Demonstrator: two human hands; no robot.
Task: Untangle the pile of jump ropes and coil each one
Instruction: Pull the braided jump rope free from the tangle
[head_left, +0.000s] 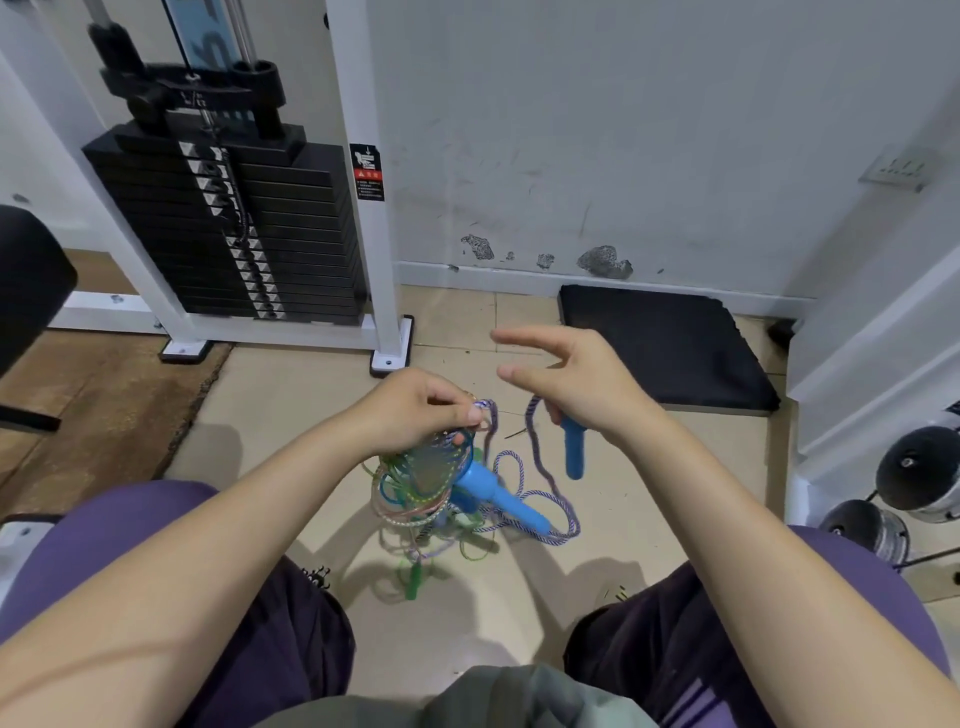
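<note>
Ropes: tangled bundle hangs over tiled floor between knees | left hand pinches its top strands | right hand grips blue handle, forefinger and thumb spread | second blue handle in bundle | weight stack behind, warning sticker unreadable | black mat right.

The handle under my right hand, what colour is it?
Blue handle; head view.

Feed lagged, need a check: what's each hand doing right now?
Left hand: pinching the tangled bundle of thin multicoloured jump ropes.
Right hand: lower fingers grip a blue plastic rope handle; thumb and forefinger extended.
</note>
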